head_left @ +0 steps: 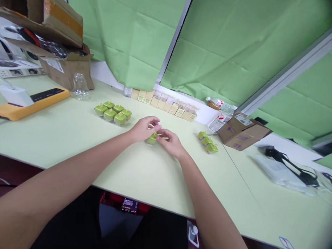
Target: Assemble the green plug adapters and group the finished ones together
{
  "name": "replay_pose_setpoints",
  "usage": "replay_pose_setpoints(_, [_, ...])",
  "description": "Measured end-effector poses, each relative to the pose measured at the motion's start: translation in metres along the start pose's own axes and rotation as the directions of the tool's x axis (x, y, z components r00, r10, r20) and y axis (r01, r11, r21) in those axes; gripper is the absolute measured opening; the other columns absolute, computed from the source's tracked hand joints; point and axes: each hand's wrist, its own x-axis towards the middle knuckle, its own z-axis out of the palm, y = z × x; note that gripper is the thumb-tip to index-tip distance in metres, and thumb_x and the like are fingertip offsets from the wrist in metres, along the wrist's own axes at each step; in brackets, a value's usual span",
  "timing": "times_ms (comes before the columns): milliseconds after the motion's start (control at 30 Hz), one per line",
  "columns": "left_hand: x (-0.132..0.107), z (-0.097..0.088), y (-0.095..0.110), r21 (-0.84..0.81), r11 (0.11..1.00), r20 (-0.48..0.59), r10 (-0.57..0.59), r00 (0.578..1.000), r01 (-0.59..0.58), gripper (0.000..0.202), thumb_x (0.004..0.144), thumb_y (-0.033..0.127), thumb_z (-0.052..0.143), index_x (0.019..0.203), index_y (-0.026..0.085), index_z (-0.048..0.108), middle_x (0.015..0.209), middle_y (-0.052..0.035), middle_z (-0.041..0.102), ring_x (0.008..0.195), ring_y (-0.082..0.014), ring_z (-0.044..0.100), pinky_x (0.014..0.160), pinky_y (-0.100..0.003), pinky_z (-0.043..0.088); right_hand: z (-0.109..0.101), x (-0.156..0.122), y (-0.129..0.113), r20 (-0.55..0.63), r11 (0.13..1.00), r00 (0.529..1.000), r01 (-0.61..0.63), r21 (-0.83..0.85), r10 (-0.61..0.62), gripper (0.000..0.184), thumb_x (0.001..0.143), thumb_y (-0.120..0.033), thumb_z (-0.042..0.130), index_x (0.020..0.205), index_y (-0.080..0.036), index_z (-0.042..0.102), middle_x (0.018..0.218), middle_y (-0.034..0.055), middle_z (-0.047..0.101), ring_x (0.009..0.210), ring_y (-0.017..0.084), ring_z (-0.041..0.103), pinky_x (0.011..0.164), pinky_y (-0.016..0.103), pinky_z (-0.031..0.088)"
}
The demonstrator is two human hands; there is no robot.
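A small clear container with a green lid (151, 139) stands on the table in front of me, between both hands. My left hand (145, 128) curls over it from the left, its thumb and fingers close around the lid. From the right, my right hand (169, 141) has bent fingers and thumb at the lid's side. The fingers partly cover the container. To the left, several matching green-lidded containers (109, 114) sit in a tight block. On the right, three more green-lidded containers (207, 141) form a slanting row.
Small cardboard boxes (162, 101) line the table's back. An open carton (240, 132) and plastic bottles (219, 121) are at the right rear. A clear jar (80, 87), orange power strip (44, 100) and stacked cardboard boxes (68, 68) occupy the left. Black cables (295, 169) lie far right.
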Motion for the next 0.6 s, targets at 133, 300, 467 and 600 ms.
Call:
replay_pose_setpoints(133, [0.002,-0.018,0.0,-0.061,0.99,0.211,-0.114,0.971,0.13,0.046,0.078,0.033,0.062,0.122,0.022,0.055,0.124,-0.0096,0.059,0.11,-0.022,0.059,0.088,-0.036,0.051,0.005,0.0,-0.002,-0.011,1.0,1.0,0.0,0.019,0.0,0.031,0.079,-0.041,0.067,0.104,-0.023,0.068,0.11,0.0049,0.068,0.098,0.019,0.063,0.079,0.03,0.051])
replay_pose_setpoints(300, [-0.002,-0.029,-0.006,-0.092,0.98,0.515,-0.105,0.851,0.176,0.073,0.066,0.022,0.07,0.135,0.026,0.046,0.132,-0.0105,0.055,0.107,-0.0219,0.06,0.078,-0.031,0.051,0.016,-0.001,-0.003,-0.098,0.998,0.995,0.015,-0.056,-0.02,0.029,0.076,-0.042,0.071,0.097,-0.023,0.071,0.108,0.0048,0.069,0.086,0.018,0.064,0.073,0.031,0.052])
replay_pose_setpoints(467, [-0.007,-0.013,-0.01,0.027,0.999,0.453,-0.028,0.891,0.017,0.066,0.06,0.036,0.08,0.121,0.021,0.057,0.114,-0.0065,0.064,0.099,-0.0218,0.061,0.082,-0.031,0.048,0.017,0.0,0.002,-0.139,0.998,0.989,0.056,-0.012,-0.058,0.02,0.081,-0.036,0.065,0.092,-0.022,0.074,0.1,0.0046,0.073,0.091,0.02,0.066,0.081,0.032,0.052])
replay_pose_setpoints(600, [-0.008,-0.004,-0.006,0.138,0.99,0.321,-0.005,0.947,-0.042,0.054,0.062,0.044,0.078,0.106,0.019,0.061,0.1,-0.0042,0.067,0.089,-0.0213,0.062,0.075,-0.03,0.047,0.017,0.003,0.003,-0.206,0.995,0.974,0.101,0.019,-0.095,0.022,0.084,-0.039,0.061,0.092,-0.022,0.073,0.097,0.0039,0.073,0.091,0.02,0.066,0.085,0.034,0.052])
